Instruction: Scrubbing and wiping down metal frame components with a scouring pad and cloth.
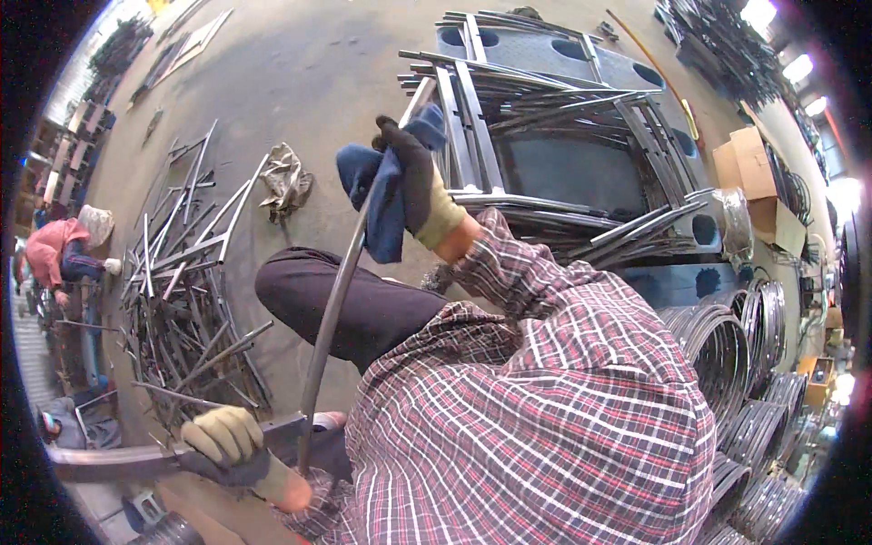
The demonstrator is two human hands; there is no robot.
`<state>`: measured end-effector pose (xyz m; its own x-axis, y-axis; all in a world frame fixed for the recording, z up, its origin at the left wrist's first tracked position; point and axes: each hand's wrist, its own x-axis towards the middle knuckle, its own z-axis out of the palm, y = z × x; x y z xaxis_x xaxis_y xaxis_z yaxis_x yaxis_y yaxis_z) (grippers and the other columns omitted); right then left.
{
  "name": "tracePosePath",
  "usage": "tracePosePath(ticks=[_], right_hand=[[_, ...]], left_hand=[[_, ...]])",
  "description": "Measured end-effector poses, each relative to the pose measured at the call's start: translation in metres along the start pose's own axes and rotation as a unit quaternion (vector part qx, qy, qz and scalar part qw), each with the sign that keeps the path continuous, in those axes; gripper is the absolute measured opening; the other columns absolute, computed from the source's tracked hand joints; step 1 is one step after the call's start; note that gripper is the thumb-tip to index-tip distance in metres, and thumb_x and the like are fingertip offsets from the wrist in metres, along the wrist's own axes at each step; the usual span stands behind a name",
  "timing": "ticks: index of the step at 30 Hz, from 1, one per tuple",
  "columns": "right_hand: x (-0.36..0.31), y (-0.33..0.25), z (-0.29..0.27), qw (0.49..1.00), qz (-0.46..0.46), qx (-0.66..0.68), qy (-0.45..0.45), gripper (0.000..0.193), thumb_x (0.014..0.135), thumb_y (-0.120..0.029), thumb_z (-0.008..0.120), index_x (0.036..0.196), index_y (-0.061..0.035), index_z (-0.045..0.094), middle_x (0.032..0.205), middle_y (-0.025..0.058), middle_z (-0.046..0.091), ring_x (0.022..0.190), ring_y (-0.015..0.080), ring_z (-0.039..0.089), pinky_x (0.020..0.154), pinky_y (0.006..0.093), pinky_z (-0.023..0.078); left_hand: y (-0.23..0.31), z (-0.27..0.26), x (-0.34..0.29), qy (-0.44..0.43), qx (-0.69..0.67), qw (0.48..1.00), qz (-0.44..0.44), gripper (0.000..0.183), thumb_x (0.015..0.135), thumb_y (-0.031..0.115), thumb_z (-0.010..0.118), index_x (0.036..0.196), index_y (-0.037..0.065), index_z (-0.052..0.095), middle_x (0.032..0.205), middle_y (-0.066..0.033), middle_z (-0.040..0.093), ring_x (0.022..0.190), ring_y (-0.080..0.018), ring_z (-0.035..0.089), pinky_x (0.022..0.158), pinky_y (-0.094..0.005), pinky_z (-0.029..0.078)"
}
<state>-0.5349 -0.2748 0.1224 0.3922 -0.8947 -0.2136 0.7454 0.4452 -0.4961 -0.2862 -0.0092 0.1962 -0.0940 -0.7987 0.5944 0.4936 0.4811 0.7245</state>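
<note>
My right hand (420, 177), in a dark-palmed work glove, is closed around a blue cloth (386, 204). The cloth is wrapped about a long grey metal tube (334, 313), which slants from upper right down past my knee to near my left wrist. My left hand (227, 440), in a similar glove with its pale back showing, has its fingers curled over a flat metal bar (118, 461). This bar runs out to the lower left, and part of it lies behind the hand. The tube's lower end passes close to my left forearm.
A pile of metal frames and rods (191, 300) lies on the floor to the left, beside a crumpled cloth (286, 177). Welded frames (472, 118) lie stacked on a blue-grey base at upper right. Wire coils (713, 350) and cardboard boxes (749, 163) stand right. Another person (64, 250) crouches far left.
</note>
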Motion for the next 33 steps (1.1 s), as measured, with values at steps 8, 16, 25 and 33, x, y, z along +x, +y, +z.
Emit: tracePosePath(ticks=[8, 16, 25, 33], right_hand=[[-0.111, 0.07, -0.033, 0.975, 0.136, 0.016, -0.175, 0.028, 0.086, -0.014, 0.062, 0.111, -0.0016, 0.058, 0.114, 0.012, 0.062, 0.104, 0.0221, 0.061, 0.097, 0.0348, 0.045], [-0.103, 0.011, -0.035, 0.997, -0.015, 0.025, -0.075, 0.034, 0.091, -0.013, 0.056, 0.124, -0.0023, 0.054, 0.124, 0.0212, 0.059, 0.116, 0.0315, 0.057, 0.102, 0.0425, 0.046], [-0.103, -0.03, -0.115, 0.992, -0.033, 0.092, 0.081, 0.031, 0.09, -0.016, 0.053, 0.113, 0.0032, 0.059, 0.11, 0.0178, 0.065, 0.1, 0.0287, 0.064, 0.095, 0.039, 0.05], [-0.104, -0.026, -0.117, 0.979, -0.061, 0.152, 0.124, 0.024, 0.089, -0.015, 0.054, 0.106, 0.0006, 0.06, 0.107, 0.0147, 0.065, 0.103, 0.0269, 0.061, 0.101, 0.0371, 0.043]], left_hand=[[-0.063, -0.054, 0.088, 0.029, -0.206, 0.967, -0.147, 0.033, 0.104, 0.032, 0.037, 0.076, 0.013, 0.035, 0.05, 0.003, 0.034, 0.035, -0.0097, 0.034, 0.036, -0.0288, 0.036], [-0.189, -0.067, 0.172, 0.264, -0.02, 0.93, -0.257, 0.044, 0.093, 0.045, 0.059, 0.111, 0.004, 0.058, 0.069, 0.0007, 0.052, 0.048, -0.0063, 0.039, 0.042, -0.0239, 0.033], [-0.314, -0.009, 0.22, 0.209, 0.027, 0.896, -0.39, 0.049, 0.087, 0.05, 0.065, 0.1, 0.004, 0.055, 0.065, -0.0048, 0.054, 0.046, -0.0162, 0.055, 0.04, -0.0305, 0.043], [-0.338, -0.002, 0.226, 0.216, 0.031, 0.862, -0.457, 0.041, 0.092, 0.048, 0.059, 0.094, 0.007, 0.056, 0.063, -0.003, 0.053, 0.045, -0.0174, 0.05, 0.042, -0.0334, 0.042]])
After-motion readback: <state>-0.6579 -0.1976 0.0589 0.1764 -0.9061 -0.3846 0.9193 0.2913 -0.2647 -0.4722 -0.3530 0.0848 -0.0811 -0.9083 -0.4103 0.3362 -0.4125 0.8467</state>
